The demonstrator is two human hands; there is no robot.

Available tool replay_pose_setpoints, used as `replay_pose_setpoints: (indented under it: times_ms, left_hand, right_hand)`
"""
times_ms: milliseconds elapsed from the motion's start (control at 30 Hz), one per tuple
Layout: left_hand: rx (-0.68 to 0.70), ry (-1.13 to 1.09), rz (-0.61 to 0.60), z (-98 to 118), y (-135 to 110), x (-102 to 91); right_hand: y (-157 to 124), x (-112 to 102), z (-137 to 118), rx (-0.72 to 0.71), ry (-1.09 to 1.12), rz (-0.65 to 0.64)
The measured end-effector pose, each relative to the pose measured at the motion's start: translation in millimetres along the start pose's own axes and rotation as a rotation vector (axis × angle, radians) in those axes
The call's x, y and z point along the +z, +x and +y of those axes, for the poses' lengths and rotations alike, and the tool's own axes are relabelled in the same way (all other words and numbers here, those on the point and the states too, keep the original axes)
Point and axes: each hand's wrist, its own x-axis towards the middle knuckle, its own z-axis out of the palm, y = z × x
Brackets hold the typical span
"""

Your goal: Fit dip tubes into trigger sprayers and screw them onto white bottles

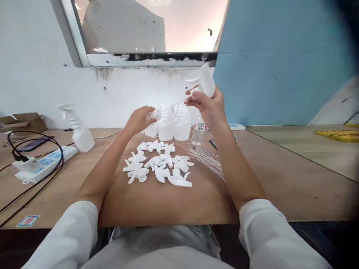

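My right hand [209,102] is raised and closed around a white spray trigger head [206,82]. A thin dip tube [175,104] slants from that head down toward my left hand [141,118]. The fingers of my left hand are closed on the ribbed neck of a white bottle [154,114], and the tube's end meets this neck; whether it is inside I cannot tell. Beside it stand white bottles [182,123] with ribbed necks. Several loose trigger heads [161,160] lie in a pile between my forearms, and a bundle of thin tubes [206,158] lies to their right.
An assembled spray bottle [81,132] stands at left near a power strip [46,164] with black cables [60,164]. A clear water bottle [198,132] stands behind the tubes. A cardboard box [24,122] and a phone [33,145] lie far left. A blue panel [280,63] rises at right.
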Motion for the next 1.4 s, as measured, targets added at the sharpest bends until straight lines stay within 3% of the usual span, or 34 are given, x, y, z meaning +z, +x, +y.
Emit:
replay_pose_setpoints:
  times_ms: [233, 367, 567, 800, 1033, 1233, 1400]
  left_hand:
    - [0.174, -0.325, -0.122, 56.0, -10.2, -25.9]
    - [0.118, -0.513, -0.193, 73.7, -15.8, -30.6]
    - [-0.05, -0.692, -0.236, 73.1, -15.9, -23.0]
    - [-0.152, -0.676, -0.296, 76.6, -17.0, -24.3]
    - [-0.084, -0.614, -0.479, 90.7, -23.0, -41.8]
    - [-0.05, -0.539, -0.658, 92.3, -24.1, -44.1]
    - [-0.004, -0.402, -0.721, 86.4, -22.7, -45.2]
  right_hand:
    - [-14.7, 17.9, -7.1, -0.009, -0.09, -0.213]
    - [-20.2, 22.5, -13.8, 0.022, -0.04, -0.291]
    - [-19.6, 27.0, -8.5, 0.019, -0.015, -0.241]
    - [-24.3, 26.3, -19.0, -0.004, -0.084, -0.332]
    - [-29.9, 18.9, -41.3, 0.117, -0.121, -0.599]
    - [-30.9, 17.3, -46.3, 0.149, -0.221, -0.737]
    - [-32.0, 19.0, -47.5, 0.096, -0.268, -0.794]
